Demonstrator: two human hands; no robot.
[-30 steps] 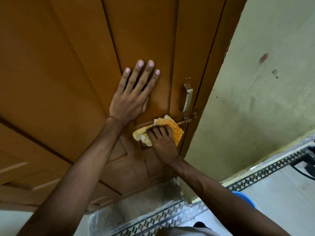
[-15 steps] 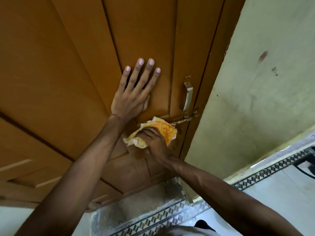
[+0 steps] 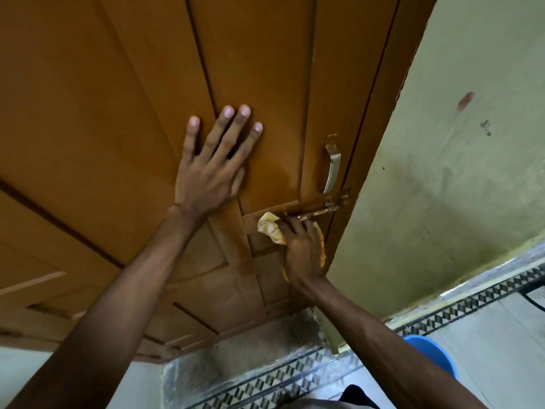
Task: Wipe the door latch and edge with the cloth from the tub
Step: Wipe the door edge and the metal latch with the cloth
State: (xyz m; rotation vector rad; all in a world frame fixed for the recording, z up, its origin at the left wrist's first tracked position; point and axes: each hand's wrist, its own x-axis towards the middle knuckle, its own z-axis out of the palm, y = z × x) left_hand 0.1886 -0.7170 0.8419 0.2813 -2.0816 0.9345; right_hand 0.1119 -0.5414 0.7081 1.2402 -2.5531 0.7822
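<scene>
A brown wooden door (image 3: pixel 124 119) fills the left and middle of the head view. Its metal sliding latch (image 3: pixel 323 209) runs across to the door edge (image 3: pixel 365 160), below a curved silver handle (image 3: pixel 332 165). My right hand (image 3: pixel 300 249) grips a yellow-orange cloth (image 3: pixel 269 228) and presses it on the door just under the latch bolt, close to the edge. My left hand (image 3: pixel 211 169) lies flat on the door panel with fingers spread, holding nothing. Most of the cloth is hidden under my right hand.
A pale green wall (image 3: pixel 460 160) stands right of the door frame. A blue tub (image 3: pixel 433 354) sits on the tiled floor at the lower right, partly behind my right forearm. A patterned tile border (image 3: pixel 460 302) runs along the wall base.
My right hand has slid the cloth to the right and a little down, from left of the latch to just under the bolt by the door edge. My left hand stays flat.
</scene>
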